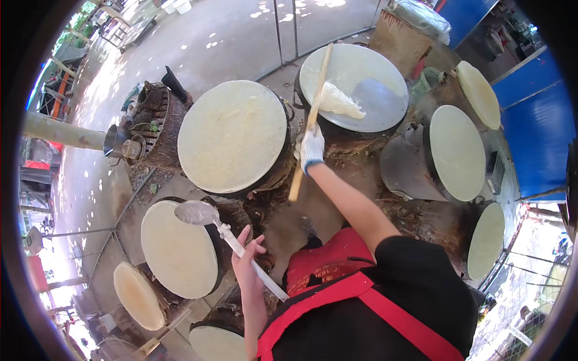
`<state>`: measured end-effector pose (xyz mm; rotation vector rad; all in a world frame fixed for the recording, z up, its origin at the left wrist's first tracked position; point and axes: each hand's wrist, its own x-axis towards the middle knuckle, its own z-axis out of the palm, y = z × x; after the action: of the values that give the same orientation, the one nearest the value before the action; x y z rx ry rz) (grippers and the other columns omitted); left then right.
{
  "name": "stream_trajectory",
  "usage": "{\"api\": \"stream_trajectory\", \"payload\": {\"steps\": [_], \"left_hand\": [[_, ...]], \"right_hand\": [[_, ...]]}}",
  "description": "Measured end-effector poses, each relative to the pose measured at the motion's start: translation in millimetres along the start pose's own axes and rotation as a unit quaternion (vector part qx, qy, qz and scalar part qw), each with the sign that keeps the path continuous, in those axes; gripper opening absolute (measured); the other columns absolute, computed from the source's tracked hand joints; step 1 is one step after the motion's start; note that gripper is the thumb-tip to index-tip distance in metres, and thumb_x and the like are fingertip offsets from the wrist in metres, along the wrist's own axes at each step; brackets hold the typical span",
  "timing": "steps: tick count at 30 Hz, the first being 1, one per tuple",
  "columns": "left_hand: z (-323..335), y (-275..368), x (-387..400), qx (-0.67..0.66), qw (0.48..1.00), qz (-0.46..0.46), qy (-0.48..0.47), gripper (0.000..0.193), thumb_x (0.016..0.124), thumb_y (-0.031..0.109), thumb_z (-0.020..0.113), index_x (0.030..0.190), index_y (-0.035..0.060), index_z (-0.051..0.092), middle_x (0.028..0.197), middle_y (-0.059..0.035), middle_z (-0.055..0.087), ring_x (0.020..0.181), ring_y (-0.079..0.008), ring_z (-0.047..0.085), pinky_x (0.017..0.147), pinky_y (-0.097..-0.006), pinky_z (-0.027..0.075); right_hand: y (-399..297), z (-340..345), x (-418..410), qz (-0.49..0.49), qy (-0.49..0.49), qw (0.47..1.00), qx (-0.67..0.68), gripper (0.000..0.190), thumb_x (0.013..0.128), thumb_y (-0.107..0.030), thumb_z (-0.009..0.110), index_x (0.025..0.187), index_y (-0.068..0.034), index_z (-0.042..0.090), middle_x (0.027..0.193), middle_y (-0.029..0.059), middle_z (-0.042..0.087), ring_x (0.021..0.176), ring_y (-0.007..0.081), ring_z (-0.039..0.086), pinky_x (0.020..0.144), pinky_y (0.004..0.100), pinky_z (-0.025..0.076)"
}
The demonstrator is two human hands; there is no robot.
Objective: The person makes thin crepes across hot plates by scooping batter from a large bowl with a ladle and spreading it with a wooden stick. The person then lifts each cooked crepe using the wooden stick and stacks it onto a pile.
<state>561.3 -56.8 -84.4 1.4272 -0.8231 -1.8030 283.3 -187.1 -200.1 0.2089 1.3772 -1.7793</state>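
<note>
My right hand [311, 146], in a white knit glove with a blue cuff, grips a long wooden stick [321, 85]. The stick reaches over a round griddle [388, 113] at the far middle. Against it lies a thick mound of pale batter [338, 102]; a thin batter layer covers part of the griddle, and a grey patch shows bare metal. My bare left hand [248, 259] holds the long handle of a batter-smeared ladle [198, 213], some fingers raised. The ladle's bowl hangs over the edge of a batter-covered griddle [178, 252] at the left.
Round griddles with pale sheets surround me, including one ahead-left [235, 135], one at the right [457, 153] and one at the lower left [140, 295]. A rusty stove with a grate [156, 122] stands left. A cardboard box [399, 40] and blue panels [542, 135] are at the right.
</note>
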Motion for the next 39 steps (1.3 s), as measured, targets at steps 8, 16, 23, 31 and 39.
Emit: {"api": "stream_trajectory", "payload": {"steps": [8,16,23,31,39], "left_hand": [[49.0,6.0,19.6,0.005,0.996,0.028,-0.079,0.035,0.085,0.003,0.058,0.120,-0.0029,0.056,0.070,0.0015,0.052,0.068,-0.0077,0.052,0.062,-0.0203,0.039],[93.3,7.9,8.9,0.016,0.994,0.056,-0.094,0.034,0.086,0.003,0.059,0.119,-0.0010,0.056,0.075,0.0013,0.055,0.078,-0.0097,0.056,0.076,-0.0239,0.043],[119.0,-5.5,8.8,-0.020,0.995,0.017,-0.096,0.017,0.090,0.012,0.062,0.102,-0.0011,0.061,0.082,-0.0063,0.062,0.058,-0.0055,0.050,0.054,-0.0222,0.043],[197.4,-11.5,7.4,-0.007,0.997,-0.040,-0.068,0.028,0.094,0.029,0.059,0.079,0.0075,0.050,0.056,0.0064,0.040,0.040,-0.0010,0.033,0.035,-0.0175,0.025],[233.2,-27.8,7.8,-0.087,0.988,-0.062,-0.113,0.021,0.094,0.022,0.058,0.083,0.0050,0.052,0.060,0.0051,0.042,0.042,-0.0009,0.032,0.039,-0.0175,0.026]], "right_hand": [[-40.2,-134.1,-42.9,0.025,-0.010,0.999,-0.027,0.024,0.100,-0.037,0.038,0.124,-0.031,0.040,0.061,0.0010,0.046,0.036,0.0093,0.037,0.030,0.0250,0.028],[-65.2,-96.5,-37.4,0.038,-0.079,0.996,-0.028,0.029,0.098,-0.042,0.039,0.095,-0.015,0.047,0.055,0.0017,0.043,0.036,0.0109,0.036,0.032,0.0261,0.030],[-78.6,-223.2,-40.8,0.113,-0.094,0.988,-0.043,0.026,0.100,-0.033,0.041,0.125,-0.028,0.041,0.061,0.0034,0.051,0.034,0.0110,0.038,0.028,0.0254,0.028],[-145.2,-201.8,-47.1,0.121,-0.063,0.990,-0.047,0.025,0.098,-0.035,0.044,0.102,-0.013,0.054,0.059,0.0046,0.051,0.035,0.0116,0.038,0.031,0.0262,0.029],[-193.2,-320.3,-0.5,0.132,-0.155,0.961,-0.188,0.042,0.098,-0.035,0.045,0.137,-0.023,0.037,0.064,0.0047,0.052,0.035,0.0103,0.037,0.030,0.0253,0.028]]}}
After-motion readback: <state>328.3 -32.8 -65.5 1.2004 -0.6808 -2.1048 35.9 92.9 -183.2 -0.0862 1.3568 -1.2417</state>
